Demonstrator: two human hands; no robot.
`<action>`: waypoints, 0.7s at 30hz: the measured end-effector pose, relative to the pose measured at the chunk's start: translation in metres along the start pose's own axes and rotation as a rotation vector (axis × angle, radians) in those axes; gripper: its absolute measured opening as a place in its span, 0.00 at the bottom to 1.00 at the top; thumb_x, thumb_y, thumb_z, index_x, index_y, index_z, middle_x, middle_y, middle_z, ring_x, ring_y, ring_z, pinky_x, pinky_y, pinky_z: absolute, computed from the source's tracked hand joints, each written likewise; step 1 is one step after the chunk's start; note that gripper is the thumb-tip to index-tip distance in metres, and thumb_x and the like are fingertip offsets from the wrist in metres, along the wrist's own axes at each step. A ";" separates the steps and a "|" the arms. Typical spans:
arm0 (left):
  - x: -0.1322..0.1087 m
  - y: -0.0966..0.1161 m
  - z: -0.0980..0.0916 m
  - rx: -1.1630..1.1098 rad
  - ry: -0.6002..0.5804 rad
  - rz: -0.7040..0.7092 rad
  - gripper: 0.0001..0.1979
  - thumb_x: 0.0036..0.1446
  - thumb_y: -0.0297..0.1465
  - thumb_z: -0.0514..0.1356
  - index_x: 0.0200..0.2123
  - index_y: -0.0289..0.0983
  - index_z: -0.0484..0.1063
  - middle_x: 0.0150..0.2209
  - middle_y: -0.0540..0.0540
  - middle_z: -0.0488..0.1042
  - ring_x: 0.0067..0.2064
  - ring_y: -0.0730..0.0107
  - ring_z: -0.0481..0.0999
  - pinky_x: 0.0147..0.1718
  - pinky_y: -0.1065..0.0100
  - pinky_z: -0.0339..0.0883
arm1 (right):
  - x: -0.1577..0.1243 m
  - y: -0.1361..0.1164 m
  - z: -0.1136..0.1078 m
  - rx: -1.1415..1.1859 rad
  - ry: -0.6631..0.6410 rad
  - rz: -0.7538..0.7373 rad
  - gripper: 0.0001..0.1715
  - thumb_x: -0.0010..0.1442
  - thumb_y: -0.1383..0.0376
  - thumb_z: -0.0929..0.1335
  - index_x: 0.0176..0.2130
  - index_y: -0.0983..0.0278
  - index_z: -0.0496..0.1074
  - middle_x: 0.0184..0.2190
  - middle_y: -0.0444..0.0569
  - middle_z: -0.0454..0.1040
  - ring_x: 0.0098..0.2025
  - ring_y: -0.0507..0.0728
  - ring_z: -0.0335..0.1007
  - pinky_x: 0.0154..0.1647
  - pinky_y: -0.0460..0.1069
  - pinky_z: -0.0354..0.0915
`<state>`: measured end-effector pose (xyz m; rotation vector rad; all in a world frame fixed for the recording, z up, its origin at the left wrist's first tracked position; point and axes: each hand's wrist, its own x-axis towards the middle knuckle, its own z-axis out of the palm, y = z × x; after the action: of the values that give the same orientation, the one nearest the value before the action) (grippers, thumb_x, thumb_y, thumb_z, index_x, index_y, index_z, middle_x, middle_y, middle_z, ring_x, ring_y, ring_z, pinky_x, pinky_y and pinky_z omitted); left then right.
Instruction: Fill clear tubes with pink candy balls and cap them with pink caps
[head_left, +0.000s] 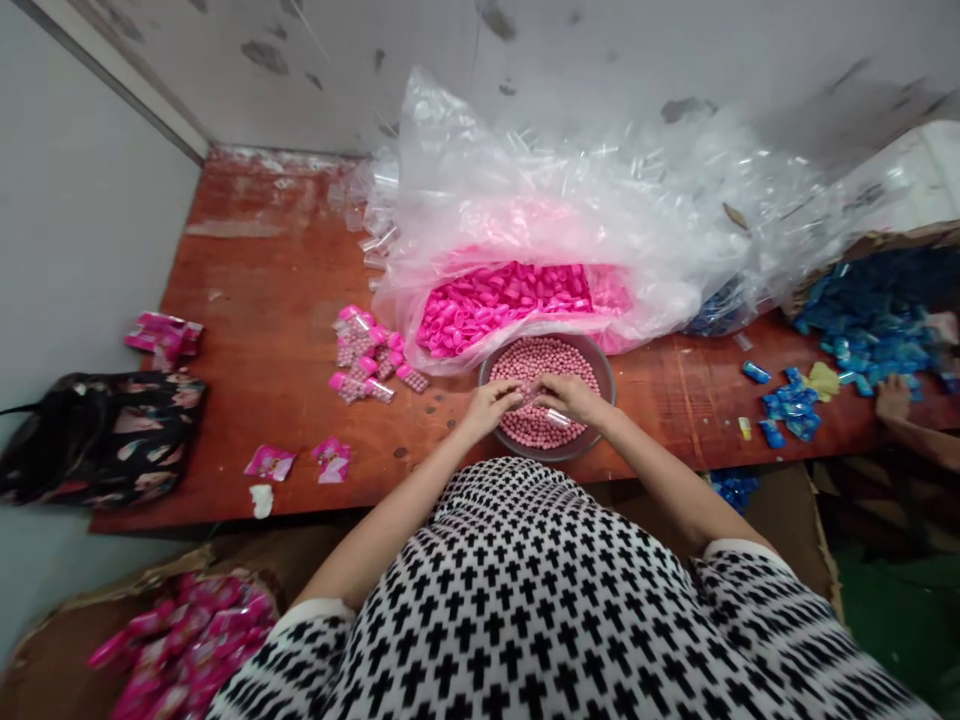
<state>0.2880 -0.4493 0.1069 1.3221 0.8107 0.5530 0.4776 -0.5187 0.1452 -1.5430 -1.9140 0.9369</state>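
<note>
both bare forearms reach forward over the near edge of the table (270,300), angled inward. left hand (491,403) and right hand (571,395) sit palm down, fingers curled, fingertips almost meeting.

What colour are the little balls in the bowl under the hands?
Pale pink. The balls fill the grey bowl, and the head view shows them clearly.

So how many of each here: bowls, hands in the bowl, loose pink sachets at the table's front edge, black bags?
Bowl: 1
Hands in the bowl, left hand and right hand: 2
Pink sachets at the front edge: 2
Black bag: 1
Total: 6
</note>
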 end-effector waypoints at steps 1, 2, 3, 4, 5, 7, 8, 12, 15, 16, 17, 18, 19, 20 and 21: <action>0.000 -0.001 -0.002 0.031 0.018 0.019 0.16 0.44 0.37 0.66 0.36 0.35 0.77 0.38 0.43 0.78 0.40 0.63 0.76 0.44 0.61 0.69 | -0.001 0.000 -0.001 -0.022 -0.010 0.031 0.10 0.58 0.60 0.67 0.38 0.65 0.71 0.31 0.47 0.76 0.32 0.51 0.71 0.34 0.44 0.62; 0.001 -0.001 -0.004 0.027 0.035 0.017 0.16 0.44 0.38 0.66 0.36 0.35 0.77 0.37 0.44 0.78 0.39 0.64 0.76 0.43 0.61 0.70 | -0.003 0.001 -0.002 -0.042 -0.017 0.069 0.10 0.58 0.60 0.67 0.37 0.65 0.71 0.30 0.46 0.76 0.31 0.51 0.70 0.33 0.44 0.62; 0.001 -0.002 -0.005 -0.012 0.045 -0.005 0.17 0.43 0.39 0.66 0.36 0.35 0.77 0.36 0.44 0.78 0.37 0.65 0.76 0.41 0.62 0.71 | -0.004 0.002 -0.003 -0.066 -0.029 0.108 0.10 0.58 0.60 0.68 0.37 0.64 0.71 0.29 0.45 0.76 0.30 0.51 0.70 0.32 0.44 0.61; 0.001 -0.003 -0.006 -0.076 0.048 -0.042 0.19 0.43 0.40 0.66 0.37 0.34 0.76 0.35 0.44 0.78 0.35 0.66 0.76 0.39 0.62 0.72 | -0.004 0.004 -0.006 -0.098 -0.043 0.138 0.11 0.58 0.59 0.68 0.38 0.64 0.72 0.30 0.46 0.76 0.30 0.51 0.71 0.32 0.44 0.61; 0.001 -0.003 -0.005 -0.155 0.045 -0.086 0.22 0.42 0.42 0.66 0.38 0.34 0.76 0.34 0.45 0.78 0.33 0.68 0.76 0.37 0.63 0.72 | -0.003 0.007 -0.009 -0.136 -0.054 0.159 0.13 0.57 0.58 0.68 0.41 0.63 0.72 0.33 0.47 0.77 0.31 0.52 0.71 0.33 0.45 0.62; 0.000 -0.001 -0.003 -0.307 0.029 -0.163 0.25 0.40 0.43 0.67 0.41 0.34 0.74 0.35 0.45 0.78 0.31 0.69 0.76 0.36 0.63 0.73 | 0.005 0.017 -0.021 -0.208 -0.030 0.188 0.18 0.57 0.58 0.68 0.46 0.61 0.71 0.41 0.49 0.77 0.35 0.53 0.73 0.37 0.47 0.63; -0.001 0.002 -0.002 -0.362 0.017 -0.188 0.26 0.40 0.43 0.67 0.42 0.34 0.74 0.36 0.45 0.78 0.32 0.69 0.76 0.36 0.63 0.73 | 0.012 0.023 -0.030 -0.239 0.017 0.212 0.19 0.57 0.58 0.68 0.47 0.61 0.71 0.44 0.50 0.76 0.37 0.54 0.73 0.40 0.48 0.64; 0.000 0.013 0.003 -0.431 0.010 -0.226 0.23 0.43 0.42 0.67 0.41 0.34 0.74 0.37 0.44 0.77 0.34 0.69 0.76 0.38 0.64 0.73 | 0.060 0.047 -0.066 -0.347 0.280 0.392 0.15 0.60 0.60 0.64 0.44 0.62 0.74 0.41 0.50 0.77 0.41 0.57 0.73 0.43 0.50 0.64; 0.003 0.016 0.003 -0.424 0.057 -0.222 0.23 0.42 0.42 0.67 0.39 0.34 0.75 0.36 0.45 0.77 0.33 0.69 0.76 0.37 0.64 0.74 | 0.105 0.057 -0.079 -0.435 0.265 0.437 0.15 0.61 0.63 0.62 0.42 0.63 0.75 0.40 0.51 0.77 0.43 0.58 0.72 0.45 0.50 0.63; 0.004 0.016 0.002 -0.420 0.065 -0.219 0.23 0.41 0.42 0.68 0.39 0.34 0.75 0.36 0.45 0.77 0.33 0.69 0.76 0.37 0.64 0.74 | 0.120 0.058 -0.079 -0.465 0.226 0.435 0.15 0.62 0.64 0.61 0.43 0.63 0.75 0.41 0.51 0.77 0.44 0.58 0.72 0.46 0.50 0.63; 0.005 0.015 0.000 -0.413 0.070 -0.216 0.23 0.41 0.42 0.68 0.39 0.34 0.75 0.36 0.45 0.77 0.33 0.69 0.76 0.37 0.63 0.73 | 0.134 0.058 -0.076 -0.497 0.184 0.429 0.16 0.62 0.64 0.61 0.43 0.63 0.75 0.42 0.51 0.77 0.45 0.58 0.71 0.47 0.50 0.62; 0.006 0.015 -0.001 -0.404 0.073 -0.214 0.23 0.41 0.42 0.68 0.39 0.33 0.75 0.36 0.45 0.77 0.33 0.69 0.76 0.37 0.63 0.73 | 0.147 0.056 -0.071 -0.532 0.143 0.424 0.17 0.62 0.64 0.60 0.44 0.63 0.74 0.43 0.52 0.76 0.46 0.58 0.70 0.48 0.51 0.62; 0.006 0.015 -0.003 -0.394 0.077 -0.210 0.23 0.42 0.42 0.67 0.39 0.33 0.75 0.36 0.45 0.77 0.34 0.68 0.76 0.38 0.63 0.73 | 0.160 0.055 -0.065 -0.569 0.107 0.421 0.17 0.63 0.63 0.60 0.45 0.63 0.74 0.44 0.53 0.76 0.47 0.59 0.69 0.48 0.51 0.62; 0.006 0.015 -0.005 -0.385 0.085 -0.205 0.23 0.42 0.42 0.67 0.40 0.33 0.75 0.36 0.44 0.78 0.34 0.68 0.76 0.38 0.63 0.73 | 0.171 0.053 -0.057 -0.608 0.078 0.422 0.18 0.63 0.63 0.60 0.46 0.63 0.73 0.45 0.54 0.75 0.47 0.60 0.69 0.48 0.52 0.62; 0.006 0.015 -0.007 -0.378 0.098 -0.201 0.22 0.43 0.42 0.67 0.40 0.33 0.76 0.36 0.44 0.78 0.34 0.68 0.76 0.38 0.64 0.73 | 0.180 0.052 -0.050 -0.646 0.057 0.424 0.18 0.63 0.63 0.60 0.47 0.65 0.72 0.46 0.56 0.74 0.48 0.61 0.68 0.48 0.52 0.62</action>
<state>0.2875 -0.4376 0.1201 0.8622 0.8595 0.5804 0.5059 -0.3271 0.1303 -2.3831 -1.9936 0.4194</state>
